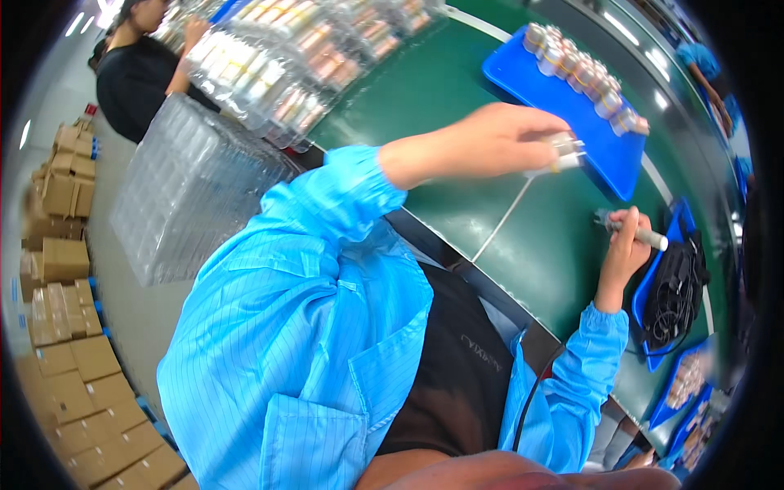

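Over the near edge of a blue tray (600,155), my left hand (498,143) has its fingers closed around a small bundle of clear and whitish cylindrical pieces (565,152). Motion blur hides their exact kind. My right hand (627,257) grips a slim pale grey cylinder (649,237) with a white end; a clear part (604,218) shows at its other end. Along the tray's far side stand several short cylinders (576,69) with clear and pinkish-beige parts, in a row. Both hands are raised above the green table (506,237).
Clear plastic trays of similar cylinders (278,57) are stacked at the far left, beside wrapped clear plastic trays (192,188). On the right, a blue tray holds black cables (676,294). Cardboard boxes (90,392) line the left. A person in black (135,82) works at the far left.
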`<state>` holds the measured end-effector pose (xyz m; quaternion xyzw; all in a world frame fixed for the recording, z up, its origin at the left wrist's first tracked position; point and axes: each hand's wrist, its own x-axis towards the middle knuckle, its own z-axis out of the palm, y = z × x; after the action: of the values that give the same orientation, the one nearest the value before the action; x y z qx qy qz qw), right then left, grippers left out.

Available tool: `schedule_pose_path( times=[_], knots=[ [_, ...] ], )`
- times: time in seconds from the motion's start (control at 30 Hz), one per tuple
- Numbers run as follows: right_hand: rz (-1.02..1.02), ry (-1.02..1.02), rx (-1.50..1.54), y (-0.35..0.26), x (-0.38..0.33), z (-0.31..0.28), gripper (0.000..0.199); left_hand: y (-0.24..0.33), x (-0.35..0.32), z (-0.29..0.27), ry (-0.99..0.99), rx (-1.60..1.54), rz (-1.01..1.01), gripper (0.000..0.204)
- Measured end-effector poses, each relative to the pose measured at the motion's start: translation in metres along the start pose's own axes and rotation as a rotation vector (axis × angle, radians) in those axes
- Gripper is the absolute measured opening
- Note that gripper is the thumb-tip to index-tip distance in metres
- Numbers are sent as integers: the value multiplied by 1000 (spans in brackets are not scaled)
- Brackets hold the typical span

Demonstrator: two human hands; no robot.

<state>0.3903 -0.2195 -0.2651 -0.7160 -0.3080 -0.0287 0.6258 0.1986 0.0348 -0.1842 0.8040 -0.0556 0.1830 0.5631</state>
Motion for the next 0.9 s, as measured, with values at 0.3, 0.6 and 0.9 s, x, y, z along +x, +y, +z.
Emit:
schedule_pose_path(
  times=[0.3, 0.6, 0.9],
  knots=[
    [-48, -28, -67, -13, 0, 10, 33, 117, -104, -209, 800, 932, 120, 36],
    [-78, -56, -131, -1, 4, 4, 32, 22, -110, -419, 695, 1397, -481, 27],
    [-56, -99, -139, 0, 5, 8, 30, -41, -156, -524, 565, 1279, -515, 32]
  ],
)
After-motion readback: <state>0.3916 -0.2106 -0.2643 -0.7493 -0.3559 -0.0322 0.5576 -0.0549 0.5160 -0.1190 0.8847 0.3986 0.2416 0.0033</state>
